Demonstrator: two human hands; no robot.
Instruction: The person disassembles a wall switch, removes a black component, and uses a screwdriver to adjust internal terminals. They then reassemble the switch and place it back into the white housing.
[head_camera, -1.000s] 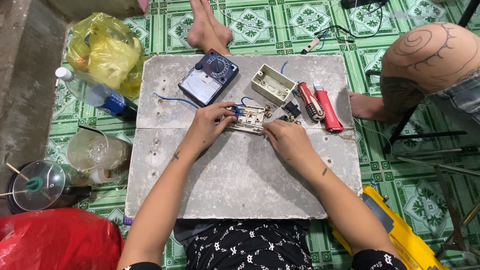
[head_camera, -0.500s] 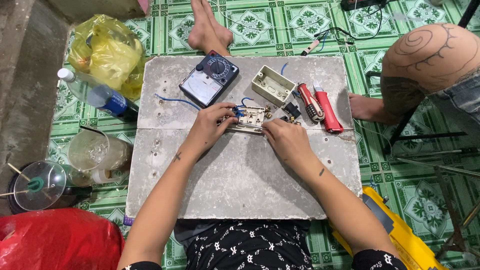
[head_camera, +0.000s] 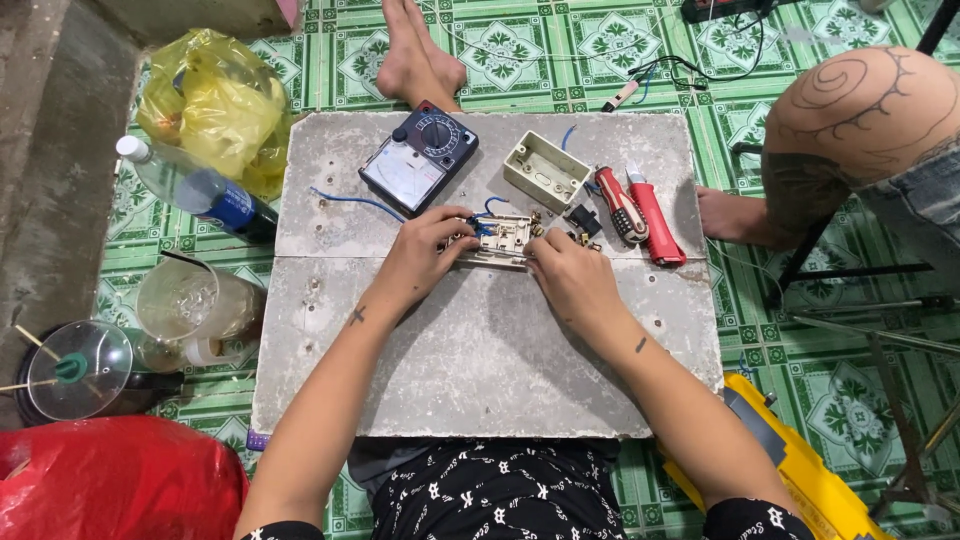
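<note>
Pinching a small white switch plate (head_camera: 503, 240) at mid-slab (head_camera: 480, 370), the left hand (head_camera: 425, 262) steadies its blue-wired end while the right hand (head_camera: 572, 282) closes on the other. Wiring work seems underway; the next move needs fine fingertip control. Fingers hide the terminals.

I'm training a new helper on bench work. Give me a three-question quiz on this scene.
1. True or false: both hands touch the switch plate.
2. Which lies nearest the right hand: A) meter B) red screwdriver C) bottle?
3. What colour is the wire running left from the left hand?

Key: 1 true; 2 B; 3 blue.
</note>
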